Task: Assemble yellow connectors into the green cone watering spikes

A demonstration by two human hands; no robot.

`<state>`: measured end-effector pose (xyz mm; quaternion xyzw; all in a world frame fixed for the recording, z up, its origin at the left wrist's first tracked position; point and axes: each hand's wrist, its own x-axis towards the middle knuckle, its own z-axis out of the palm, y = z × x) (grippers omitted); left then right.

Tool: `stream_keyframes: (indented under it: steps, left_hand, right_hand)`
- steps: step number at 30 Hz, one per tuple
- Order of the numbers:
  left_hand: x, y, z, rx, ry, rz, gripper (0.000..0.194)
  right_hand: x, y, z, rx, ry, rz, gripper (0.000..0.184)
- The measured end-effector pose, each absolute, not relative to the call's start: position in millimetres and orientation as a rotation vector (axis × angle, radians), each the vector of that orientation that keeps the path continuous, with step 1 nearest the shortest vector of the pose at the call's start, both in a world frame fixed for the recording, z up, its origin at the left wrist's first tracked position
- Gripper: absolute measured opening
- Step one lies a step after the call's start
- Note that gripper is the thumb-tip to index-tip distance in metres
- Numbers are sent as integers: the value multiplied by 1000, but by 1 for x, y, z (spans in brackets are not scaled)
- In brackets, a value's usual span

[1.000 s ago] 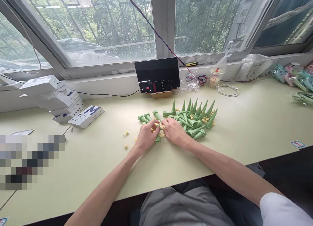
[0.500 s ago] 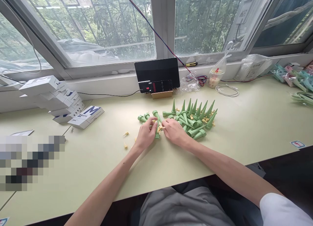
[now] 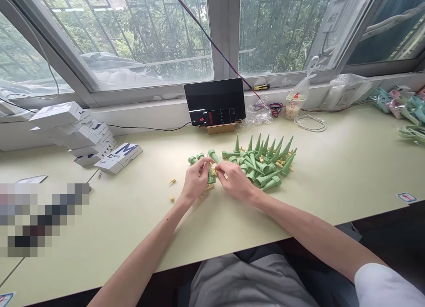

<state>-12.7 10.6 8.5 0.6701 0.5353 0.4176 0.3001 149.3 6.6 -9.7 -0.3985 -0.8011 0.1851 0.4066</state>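
Note:
My left hand (image 3: 195,179) is closed around a green plastic watering spike (image 3: 211,178), its wide capped end low and its body partly hidden by the fingers. Close beside it, my right hand (image 3: 234,178) pinches a small yellow valve (image 3: 214,170) against the spike's side; the fingers cover part of the valve. Just beyond the hands lie a few more green spikes (image 3: 213,154). To the right is a heap of green spikes (image 3: 262,167), with a row of upright spikes (image 3: 257,144) behind it. Loose yellow valves (image 3: 171,198) are on the table left of my left hand.
A tablet and phone (image 3: 215,102) lean on a stand against the sill. White boxes (image 3: 75,130) are stacked at the left. A bagged cup (image 3: 294,104), a coiled white cable (image 3: 310,123) and wrapped pastel items (image 3: 398,105) line the back right.
The spike in my left hand has tilted and shifted slightly up. My right fingers have moved a little left, nearer its upper part. More yellow pieces show below the left hand.

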Motion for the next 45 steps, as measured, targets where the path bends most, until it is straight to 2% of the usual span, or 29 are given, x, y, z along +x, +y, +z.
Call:
stream_keyframes:
  steps: [9,19,24,28,40,45]
  left_hand:
    - [-12,9,12,1743,1514,1164,25]
    - [-11,9,9,1775,1475,1248,21]
    - [-9,9,10,1672,1431,1274,37]
    - [-9,10,11,1656,1386,1224,41]
    - [-9,8,8,1732,1259,1171,29]
    - [-9,9,9,1720,1274,1220,27]
  right_hand:
    - [145,3,-8,-871,-1954,700,24]
    - [148,4,-6,-959,-1938,649,19]
    - [148,5,-6,-962,-1914,611,19]
    - [147,5,-6,-959,-1860,614,19]
    - [148,7,-8,-976,-1857,608,18]
    - [151,9,-7,-1025,-1805,464,17]
